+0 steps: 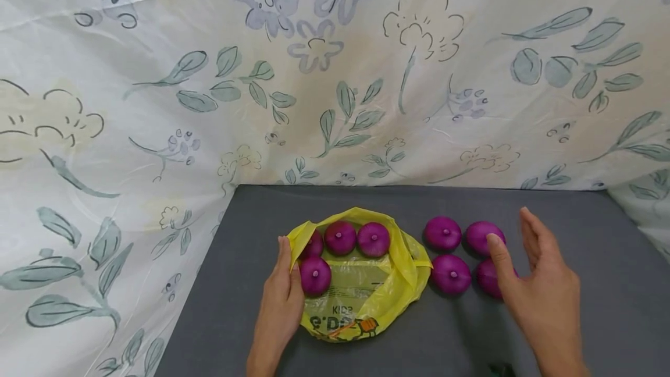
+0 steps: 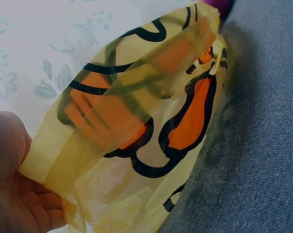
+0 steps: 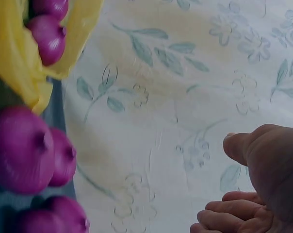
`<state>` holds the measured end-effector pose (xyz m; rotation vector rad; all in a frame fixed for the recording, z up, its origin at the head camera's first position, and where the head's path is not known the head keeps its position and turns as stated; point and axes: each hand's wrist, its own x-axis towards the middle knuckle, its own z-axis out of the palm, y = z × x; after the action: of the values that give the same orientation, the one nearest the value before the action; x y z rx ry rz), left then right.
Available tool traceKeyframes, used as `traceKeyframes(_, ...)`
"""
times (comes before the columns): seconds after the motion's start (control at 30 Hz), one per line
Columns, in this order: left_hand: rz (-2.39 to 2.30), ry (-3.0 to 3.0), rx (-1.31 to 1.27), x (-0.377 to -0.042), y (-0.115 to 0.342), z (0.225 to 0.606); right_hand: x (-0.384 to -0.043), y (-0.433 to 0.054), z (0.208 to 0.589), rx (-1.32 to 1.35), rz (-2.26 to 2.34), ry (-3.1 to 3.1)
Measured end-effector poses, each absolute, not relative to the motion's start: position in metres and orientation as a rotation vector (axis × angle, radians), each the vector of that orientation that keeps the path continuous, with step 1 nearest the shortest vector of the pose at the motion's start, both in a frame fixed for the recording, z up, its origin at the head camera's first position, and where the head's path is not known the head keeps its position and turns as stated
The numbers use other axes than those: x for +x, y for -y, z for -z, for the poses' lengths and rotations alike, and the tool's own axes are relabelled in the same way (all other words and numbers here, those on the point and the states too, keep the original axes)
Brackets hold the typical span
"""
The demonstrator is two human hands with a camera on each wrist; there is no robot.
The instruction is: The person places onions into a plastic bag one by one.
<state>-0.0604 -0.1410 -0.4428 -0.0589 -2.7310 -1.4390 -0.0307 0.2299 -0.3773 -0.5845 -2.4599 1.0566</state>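
Bag [image 1: 402, 287]: glossy plastic; onions [image 1: 451, 275]: smooth; tabletop [image 1: 225, 307]: matt cloth.

Yel. bag [image 1: 409, 278], purp. onions [image 1: 442, 234], gry table [image 1: 230, 272], flrl cloth [image 1: 429, 127].

The head camera looks forward and down across the tabletop [image 1: 209, 324]; the left wrist's, tilted sideways, faces the yellow bag [image 2: 132, 116] closely; the right wrist's, also tilted, shares onions [image 3: 21, 150] and bag with the head view.

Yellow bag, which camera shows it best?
The head view: nearly the whole bag shows, its mouth open on four onions, with the left hand covering some edge. The left wrist view shows its orange and black print close up, cut off by the frame; the right wrist view, only part, at upper left.
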Motion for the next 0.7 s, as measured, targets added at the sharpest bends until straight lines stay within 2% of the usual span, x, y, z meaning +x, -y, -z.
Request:
traceKeyframes(0.47,1.420,2.742,-0.057,-0.063,0.141,0.443,-0.015,-0.259,0.399,-0.811,-1.074,2.432)
traceKeyframes(0.7,1.410,2.756,-0.059,-0.063,0.141,0.445,-0.014,-0.269,0.416,-0.840,-1.067,2.509)
